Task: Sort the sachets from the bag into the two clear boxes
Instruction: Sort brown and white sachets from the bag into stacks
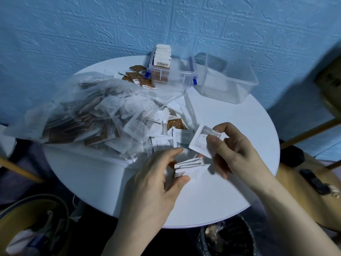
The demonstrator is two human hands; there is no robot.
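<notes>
A big clear plastic bag [77,111] full of white and brown sachets lies on the left of the round white table [221,196], its mouth spilling sachets toward the middle. My left hand [156,174] grips a small stack of white sachets [190,168] above the table's near half. My right hand [232,150] pinches a single white sachet [200,140] just above that stack. At the back stand two clear boxes: the left box [177,74], with blue clips, holds upright sachets; the right box [227,82] looks empty.
Loose brown sachets [140,78] lie behind the bag beside the left box. A blue textured wall runs right behind the table. Wooden chair parts [310,132] sit to the right, a basket [228,237] under the near edge, and a round bin [33,224] at lower left.
</notes>
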